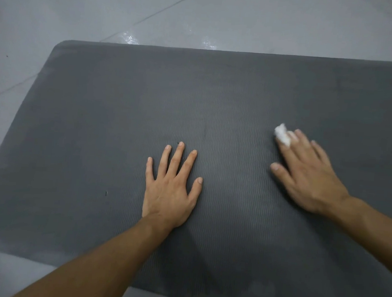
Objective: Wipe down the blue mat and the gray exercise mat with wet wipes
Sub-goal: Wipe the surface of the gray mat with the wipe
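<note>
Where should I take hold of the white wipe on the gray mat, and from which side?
Probably at the bunched end of the wipe poking out past the fingertips of the right hand. Come from above on the far left side: the rest lies pressed under straight fingers against the mat, so only that puffy end offers a grip.

Right hand, wipe on gray mat

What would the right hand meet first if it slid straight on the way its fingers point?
The right hand meets only bare mat up to its far edge; the way looks free.
</note>
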